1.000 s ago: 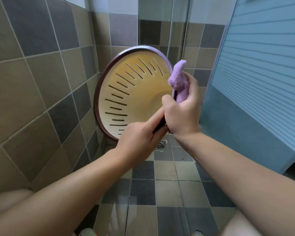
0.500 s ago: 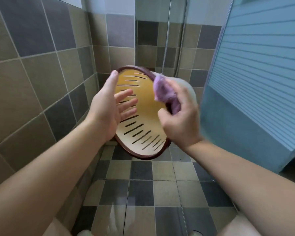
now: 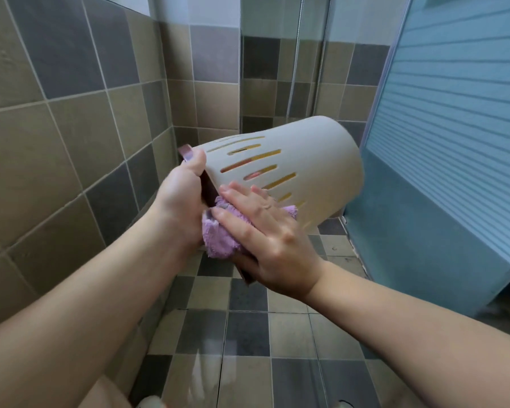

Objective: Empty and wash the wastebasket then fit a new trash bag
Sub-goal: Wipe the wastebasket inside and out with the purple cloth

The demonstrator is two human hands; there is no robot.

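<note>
Now I grip the wastebasket rim with my left hand; my right hand presses the cloth flat. I'd wipe along the slots.

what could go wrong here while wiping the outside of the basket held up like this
The wastebasket is held in the air only by the left hand gripping its dark rim; pressure from the right hand could twist it loose onto the tiled floor.

The purple cloth may snag in the side slots.

The floor looks glossy, maybe wet, so footing could slip.
</note>
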